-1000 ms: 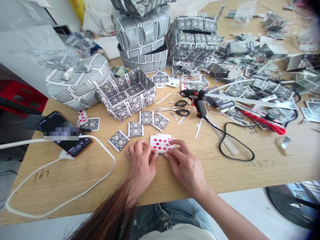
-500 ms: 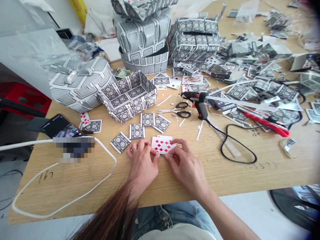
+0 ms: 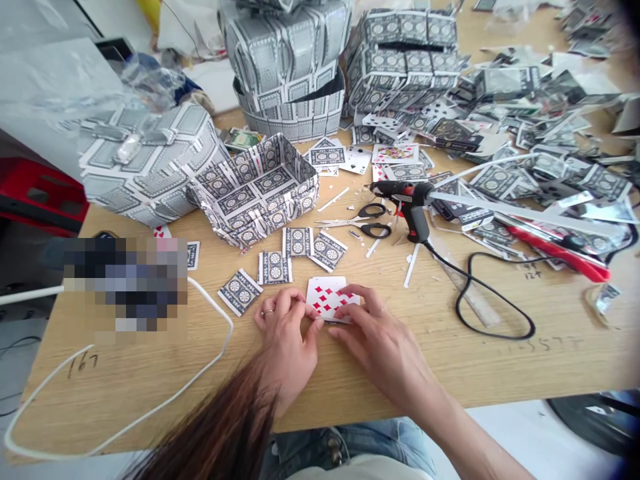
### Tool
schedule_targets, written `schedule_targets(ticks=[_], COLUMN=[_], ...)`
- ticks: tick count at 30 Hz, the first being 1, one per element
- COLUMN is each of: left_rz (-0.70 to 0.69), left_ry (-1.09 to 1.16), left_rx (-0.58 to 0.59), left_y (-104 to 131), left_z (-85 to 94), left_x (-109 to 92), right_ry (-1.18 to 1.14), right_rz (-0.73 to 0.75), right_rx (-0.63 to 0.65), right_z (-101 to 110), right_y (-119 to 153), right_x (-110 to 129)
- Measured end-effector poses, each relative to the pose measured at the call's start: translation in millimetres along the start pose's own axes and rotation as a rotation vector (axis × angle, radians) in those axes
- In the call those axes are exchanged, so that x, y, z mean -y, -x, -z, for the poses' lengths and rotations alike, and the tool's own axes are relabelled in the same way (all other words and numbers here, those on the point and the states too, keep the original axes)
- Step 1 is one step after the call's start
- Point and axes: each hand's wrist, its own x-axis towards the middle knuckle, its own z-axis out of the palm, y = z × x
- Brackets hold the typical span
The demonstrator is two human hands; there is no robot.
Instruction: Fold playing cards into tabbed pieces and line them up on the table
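Note:
A face-up diamond playing card point(image 3: 329, 298) lies on the wooden table point(image 3: 500, 373) near its front edge, with another card under it. My left hand point(image 3: 286, 333) pinches its left edge with bent fingers; a ring is on one finger. My right hand point(image 3: 373, 333) presses on the card's right and lower edge. Several folded card pieces point(image 3: 274, 268) with grey patterned backs lie just beyond the hands. An open box woven from cards point(image 3: 256, 189) stands behind them.
Black-handled scissors point(image 3: 367, 221) and a black glue gun point(image 3: 410, 203) with its cord point(image 3: 493, 293) lie to the right. Card boxes point(image 3: 290, 73) are stacked at the back, loose cards point(image 3: 525, 160) cover the right. A white cable point(image 3: 150, 407) loops at the left beside a blurred phone point(image 3: 127, 280).
Both hands stay on the diamond card, fingers shifting slightly along its edges. The view has tipped and moved a little; nothing else on the table moved.

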Motion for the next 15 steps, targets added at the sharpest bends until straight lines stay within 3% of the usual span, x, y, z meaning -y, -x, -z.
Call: schedule_targets(ticks=[5,12,15], left_rz=[0.024,0.021,0.011], left_ry=[0.013,-0.064,-0.084], left_rx=[-0.037,-0.229,-0.255], left_y=[4,12,13], left_z=[-4.0,-14.5,-17.4], left_x=[-2,-8,-8], right_ry=[0.028,-0.105,-0.086], right_rz=[0.093,-0.068,-0.122], right_rx=[-0.095,-0.179,-0.196], right_z=[-3,-14,-18], right_y=[-1,3,3], right_x=[-3,5,9])
